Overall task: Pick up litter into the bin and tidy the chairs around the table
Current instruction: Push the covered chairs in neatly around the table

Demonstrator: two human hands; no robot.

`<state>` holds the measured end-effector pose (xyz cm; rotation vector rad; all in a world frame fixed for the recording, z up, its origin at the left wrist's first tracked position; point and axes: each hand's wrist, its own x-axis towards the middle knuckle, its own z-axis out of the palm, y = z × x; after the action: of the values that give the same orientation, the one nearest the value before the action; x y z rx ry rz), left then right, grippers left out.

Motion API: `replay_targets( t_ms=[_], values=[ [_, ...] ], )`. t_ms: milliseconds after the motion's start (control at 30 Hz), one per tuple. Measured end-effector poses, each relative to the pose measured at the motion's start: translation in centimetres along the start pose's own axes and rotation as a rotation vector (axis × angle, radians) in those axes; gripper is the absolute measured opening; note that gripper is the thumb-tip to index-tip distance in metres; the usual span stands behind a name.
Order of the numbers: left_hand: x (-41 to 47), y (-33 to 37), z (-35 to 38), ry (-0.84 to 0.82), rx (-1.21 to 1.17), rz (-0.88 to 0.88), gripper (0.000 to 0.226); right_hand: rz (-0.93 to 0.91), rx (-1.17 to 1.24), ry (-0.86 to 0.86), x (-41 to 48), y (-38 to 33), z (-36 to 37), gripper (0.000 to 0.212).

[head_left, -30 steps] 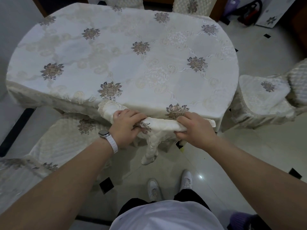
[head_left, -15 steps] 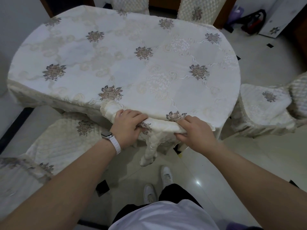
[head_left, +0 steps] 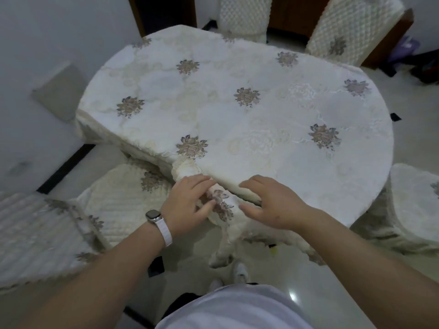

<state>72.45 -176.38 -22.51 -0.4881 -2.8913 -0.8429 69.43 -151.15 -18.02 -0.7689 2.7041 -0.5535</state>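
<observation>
My two hands rest on a bunched fold of tablecloth at the near edge of the desk.

The desk (head_left: 237,110) is oval, under a cream cloth (head_left: 273,143) embroidered with grey-brown flowers. My left hand (head_left: 187,205) and right hand (head_left: 273,203) lie on the rolled fold (head_left: 223,205), fingers (head_left: 249,207) spread and loose, clamped on nothing. A quilted cream chair (head_left: 118,205) sits at my left, partly under the desk; another chair (head_left: 413,205) stands at the right edge, two more at the far side.
</observation>
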Motion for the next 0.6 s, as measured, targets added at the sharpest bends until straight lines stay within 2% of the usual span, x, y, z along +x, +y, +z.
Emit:
replay_targets(
  t_ms=[100, 233, 367, 600],
  values=[
    [-1.3, -1.4, -2.0, 0.086, 0.12, -0.085, 0.046, -0.149, -0.123, 0.022, 3.3, -1.3, -0.1, 0.045],
    [-4.6, -3.7, -4.7, 0.168, 0.298, -0.219, 0.041, -0.32, -0.157, 0.034, 7.2, -4.1, 0.9, 0.053],
    [-9.1, -5.2, -7.1, 0.217, 0.422, -0.401, 0.045, -0.489, -0.206, 0.02, 10.3, -7.7, 2.5, 0.05],
    [-16.5, -9.5, -10.6, 0.304, 0.497, -0.7, 0.048, -0.615, -0.284, -0.064, 15.0, -15.9, 5.3, 0.056]
  ],
)
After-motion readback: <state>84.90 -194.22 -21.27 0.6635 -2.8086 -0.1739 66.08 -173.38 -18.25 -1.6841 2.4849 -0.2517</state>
